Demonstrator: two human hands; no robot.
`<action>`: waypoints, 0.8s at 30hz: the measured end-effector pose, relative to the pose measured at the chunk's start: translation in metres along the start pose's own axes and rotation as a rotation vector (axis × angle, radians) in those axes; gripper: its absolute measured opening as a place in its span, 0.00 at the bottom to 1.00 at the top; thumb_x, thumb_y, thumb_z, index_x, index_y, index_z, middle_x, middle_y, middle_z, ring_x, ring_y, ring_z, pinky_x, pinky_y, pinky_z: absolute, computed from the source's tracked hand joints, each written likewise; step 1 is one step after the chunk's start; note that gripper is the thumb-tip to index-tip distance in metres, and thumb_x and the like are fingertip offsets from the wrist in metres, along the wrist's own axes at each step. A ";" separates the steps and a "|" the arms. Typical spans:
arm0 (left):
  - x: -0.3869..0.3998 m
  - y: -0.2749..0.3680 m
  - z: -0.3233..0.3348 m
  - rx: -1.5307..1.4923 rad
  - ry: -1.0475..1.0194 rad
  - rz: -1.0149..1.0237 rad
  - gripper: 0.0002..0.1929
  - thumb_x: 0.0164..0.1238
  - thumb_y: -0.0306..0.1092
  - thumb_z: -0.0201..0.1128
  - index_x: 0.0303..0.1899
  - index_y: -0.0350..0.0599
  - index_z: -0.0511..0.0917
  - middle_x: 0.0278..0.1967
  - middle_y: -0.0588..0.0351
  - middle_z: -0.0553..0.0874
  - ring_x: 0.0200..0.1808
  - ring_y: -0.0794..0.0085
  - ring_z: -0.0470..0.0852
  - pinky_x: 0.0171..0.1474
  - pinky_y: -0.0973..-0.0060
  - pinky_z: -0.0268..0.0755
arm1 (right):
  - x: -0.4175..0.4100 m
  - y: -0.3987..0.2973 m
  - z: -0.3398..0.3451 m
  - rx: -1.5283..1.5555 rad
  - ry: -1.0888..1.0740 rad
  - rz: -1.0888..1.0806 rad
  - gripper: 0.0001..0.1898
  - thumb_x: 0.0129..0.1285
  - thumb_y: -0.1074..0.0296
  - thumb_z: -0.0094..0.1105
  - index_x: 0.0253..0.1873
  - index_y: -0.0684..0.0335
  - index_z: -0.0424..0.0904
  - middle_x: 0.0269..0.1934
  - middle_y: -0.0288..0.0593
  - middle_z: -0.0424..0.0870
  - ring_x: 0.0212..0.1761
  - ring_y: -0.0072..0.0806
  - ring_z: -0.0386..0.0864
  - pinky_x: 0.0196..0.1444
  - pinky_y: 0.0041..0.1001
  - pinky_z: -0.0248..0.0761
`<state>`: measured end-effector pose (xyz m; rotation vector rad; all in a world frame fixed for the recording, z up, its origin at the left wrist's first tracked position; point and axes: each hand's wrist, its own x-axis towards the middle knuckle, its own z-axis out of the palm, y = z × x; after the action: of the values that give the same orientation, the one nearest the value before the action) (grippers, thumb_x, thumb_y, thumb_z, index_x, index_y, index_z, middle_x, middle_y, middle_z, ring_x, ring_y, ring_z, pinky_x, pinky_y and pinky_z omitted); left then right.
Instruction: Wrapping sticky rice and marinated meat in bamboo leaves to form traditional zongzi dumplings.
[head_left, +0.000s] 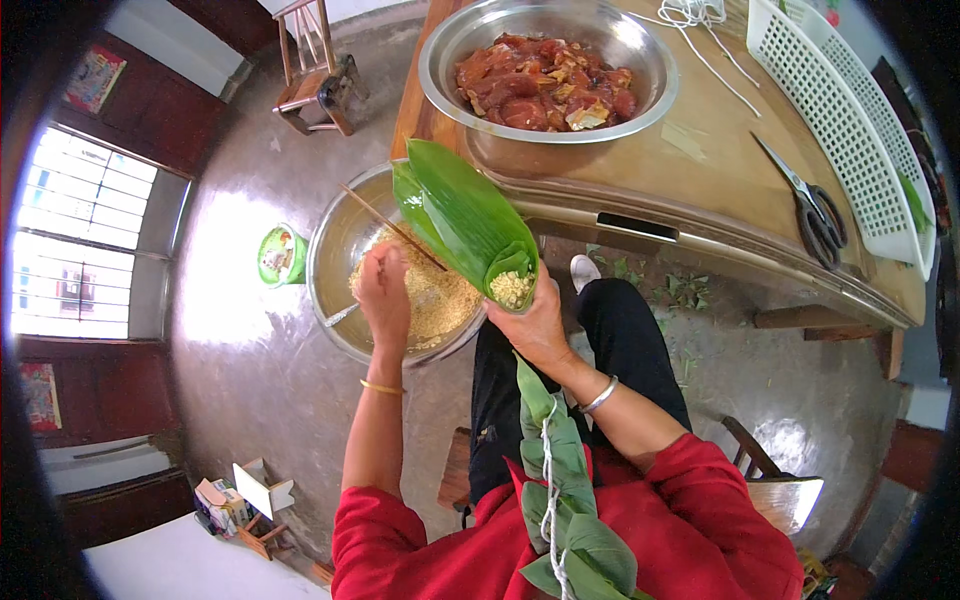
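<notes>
My right hand grips broad green leaves rolled into a cone, with pale grains in its mouth. My left hand is over a steel bowl of yellowish grain; its fingers are bent together, and whether anything lies between them cannot be told. A wooden chopstick and a spoon handle rest in that bowl. A string of leaf-wrapped bundles, tied with white cord, hangs down in front of my red top.
On the table stand a steel basin of marinated meat, black-handled scissors, white string and a white plastic basket. A green tub, a wooden chair and leaf scraps are on the floor.
</notes>
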<state>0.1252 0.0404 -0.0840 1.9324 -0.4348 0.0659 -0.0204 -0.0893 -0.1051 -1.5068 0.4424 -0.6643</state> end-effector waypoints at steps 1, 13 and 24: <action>-0.012 0.019 0.001 0.086 -0.012 0.131 0.06 0.66 0.28 0.57 0.41 0.37 0.78 0.35 0.52 0.82 0.32 0.70 0.80 0.37 0.74 0.72 | -0.001 0.000 0.000 0.002 0.002 -0.003 0.30 0.48 0.78 0.69 0.58 0.68 0.66 0.46 0.41 0.78 0.48 0.24 0.75 0.53 0.26 0.68; -0.081 0.101 0.013 0.386 -0.334 0.875 0.17 0.61 0.40 0.57 0.47 0.38 0.77 0.49 0.49 0.79 0.48 0.56 0.75 0.52 0.62 0.64 | -0.016 -0.017 -0.010 0.151 -0.015 -0.046 0.24 0.47 0.69 0.69 0.46 0.65 0.66 0.36 0.53 0.78 0.40 0.44 0.80 0.41 0.33 0.72; -0.103 0.122 0.022 0.503 -0.480 0.864 0.27 0.63 0.47 0.57 0.56 0.35 0.70 0.47 0.47 0.79 0.51 0.59 0.76 0.64 0.54 0.53 | -0.029 -0.026 -0.027 0.101 -0.009 -0.124 0.26 0.49 0.60 0.70 0.46 0.66 0.65 0.34 0.53 0.78 0.37 0.41 0.80 0.39 0.33 0.72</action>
<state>-0.0147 0.0075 -0.0100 2.0911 -1.6856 0.2949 -0.0627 -0.0898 -0.0845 -1.4493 0.3058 -0.7653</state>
